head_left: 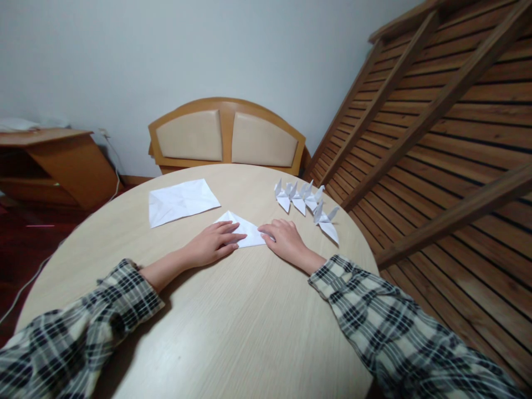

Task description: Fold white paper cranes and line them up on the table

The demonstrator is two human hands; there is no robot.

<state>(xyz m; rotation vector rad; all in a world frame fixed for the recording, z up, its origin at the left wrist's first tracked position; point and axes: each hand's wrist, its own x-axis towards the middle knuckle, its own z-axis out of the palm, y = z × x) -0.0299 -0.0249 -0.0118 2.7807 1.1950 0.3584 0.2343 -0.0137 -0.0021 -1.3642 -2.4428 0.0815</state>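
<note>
Round and pale, the tabletop [233, 343] carries a folded white paper [252, 238] between its left and right edges, inward of the far one. The left hand [210, 245] lies outstretched on the paper, its grip uncurled; the right hand [286, 239] covers the paper's right corner, whether pinching cannot be told. Likely feather-light, crisp at creases and easily crumpled, it is best held by its folded edges.

Headboard [226, 133] w/ 2 beige padded panels [189, 137] was upper ctr. of frame, in front of pale wall [208, 50]. Slatted wood partition [449, 138] occupied R side. Brown desk [72, 166] stood at L edge, white cable [118, 180] adjacent.
</note>
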